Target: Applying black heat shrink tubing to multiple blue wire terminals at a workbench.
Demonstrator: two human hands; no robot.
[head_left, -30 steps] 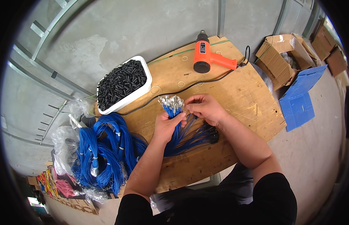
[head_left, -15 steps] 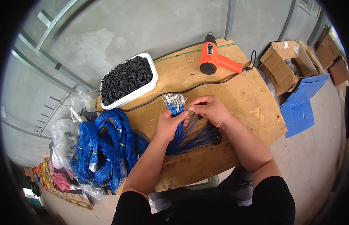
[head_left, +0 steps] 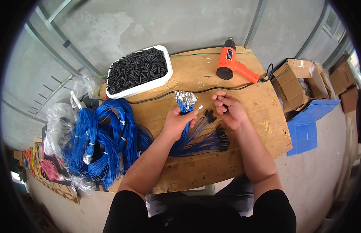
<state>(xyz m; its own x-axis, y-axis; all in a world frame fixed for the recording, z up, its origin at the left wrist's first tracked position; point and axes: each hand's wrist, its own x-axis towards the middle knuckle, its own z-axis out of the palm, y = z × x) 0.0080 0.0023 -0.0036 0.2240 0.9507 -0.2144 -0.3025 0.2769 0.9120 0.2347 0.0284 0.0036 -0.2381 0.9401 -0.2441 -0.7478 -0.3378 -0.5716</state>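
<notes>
My left hand (head_left: 176,123) is closed around a bundle of blue wires (head_left: 184,131), whose silvery terminals (head_left: 185,99) fan out above the fist. One terminal (head_left: 200,106) sticks out past the thumb, apart from the rest. To the right of it, my right hand (head_left: 235,113) is curled, with small black sleeves (head_left: 224,106) showing between its fingers; how many it holds is hidden. Below that hand, wires ending in black sleeves (head_left: 221,140) lie spread on the wooden table (head_left: 262,128).
A white tub (head_left: 169,69) full of short black sleeves stands at the back left. An orange heat gun (head_left: 228,62) lies at the back, its black cable (head_left: 149,101) crossing the table. Coiled blue wires (head_left: 106,143) cover the left side. A cardboard box (head_left: 289,83) stands right.
My right hand has drawn away from the left hand to the right, and black sleeves now show in its fingers. The left hand still grips the bundle. The whole view has shifted slightly.
</notes>
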